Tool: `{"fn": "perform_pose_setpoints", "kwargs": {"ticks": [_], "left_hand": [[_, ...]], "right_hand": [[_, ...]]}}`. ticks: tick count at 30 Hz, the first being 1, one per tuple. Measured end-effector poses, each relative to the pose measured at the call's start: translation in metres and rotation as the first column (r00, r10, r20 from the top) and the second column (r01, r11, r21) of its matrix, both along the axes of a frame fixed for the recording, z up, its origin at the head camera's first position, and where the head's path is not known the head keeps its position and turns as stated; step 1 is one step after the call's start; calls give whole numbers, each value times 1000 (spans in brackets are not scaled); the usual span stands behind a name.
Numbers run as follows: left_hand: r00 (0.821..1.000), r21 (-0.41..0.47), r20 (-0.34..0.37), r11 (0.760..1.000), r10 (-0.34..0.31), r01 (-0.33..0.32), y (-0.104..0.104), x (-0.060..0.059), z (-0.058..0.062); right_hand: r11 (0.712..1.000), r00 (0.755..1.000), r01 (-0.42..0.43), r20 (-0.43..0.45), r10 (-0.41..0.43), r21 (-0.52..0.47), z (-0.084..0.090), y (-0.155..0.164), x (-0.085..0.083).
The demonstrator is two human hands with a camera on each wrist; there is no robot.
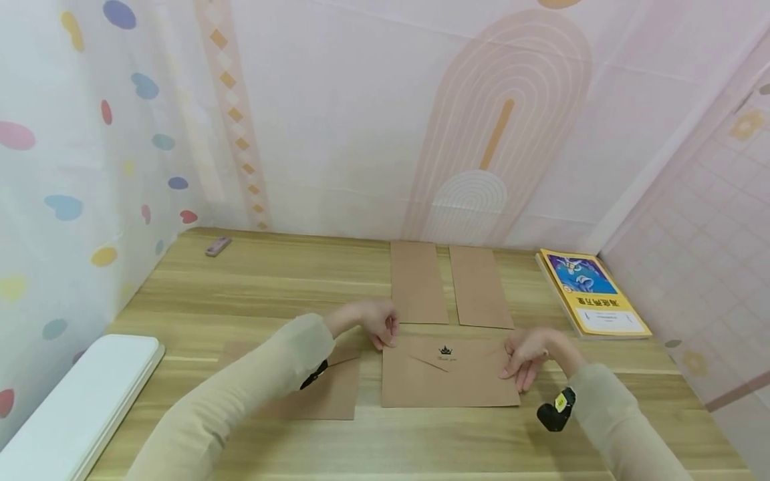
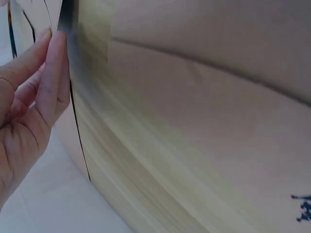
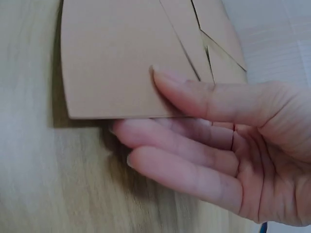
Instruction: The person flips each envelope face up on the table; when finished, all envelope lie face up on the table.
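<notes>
A brown paper envelope [image 1: 451, 391] with a black crown and "Thank you" print on its flap is held between both hands over the wooden table. My left hand [image 1: 377, 323] pinches its upper left corner between thumb and fingers. At its right edge, my right hand [image 1: 529, 354] grips it, the thumb [image 3: 180, 92] on the front and the other fingers behind. Partly hidden under the left sleeve lies a second brown envelope [image 1: 331, 401]; its crown print [image 2: 303, 208] shows at the edge of the left wrist view.
Two brown paper rectangles [image 1: 419, 284] [image 1: 481, 287] lie side by side at the table's back. A yellow-covered book [image 1: 607, 321] lies at the back right. At the left are a long white case [image 1: 78, 401] and a small pinkish object [image 1: 218, 246]. Patterned curtains border the table.
</notes>
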State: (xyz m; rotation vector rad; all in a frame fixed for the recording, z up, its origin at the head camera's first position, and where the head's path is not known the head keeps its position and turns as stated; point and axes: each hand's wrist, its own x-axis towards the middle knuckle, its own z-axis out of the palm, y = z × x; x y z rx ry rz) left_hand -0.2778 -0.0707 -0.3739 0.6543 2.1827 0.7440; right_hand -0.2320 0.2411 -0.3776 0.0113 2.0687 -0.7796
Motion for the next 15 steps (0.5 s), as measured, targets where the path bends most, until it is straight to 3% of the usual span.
{"fn": "perform_pose_setpoints", "kwargs": {"ticks": [5,9,15], "left_hand": [[1000,-27,-29,1000,3,-3,4,4,-4],[998,-39,-55,999,-10,8,11,10,-4],[995,-74,-98,997,15,-22,18,14,-5]], "right_hand": [[994,997,-73,6,73,85,1,-2,-4],[966,984,-175,52,168,191,3,-3,-6],[937,974,-223,100,203,270,5,-5,-9]]}}
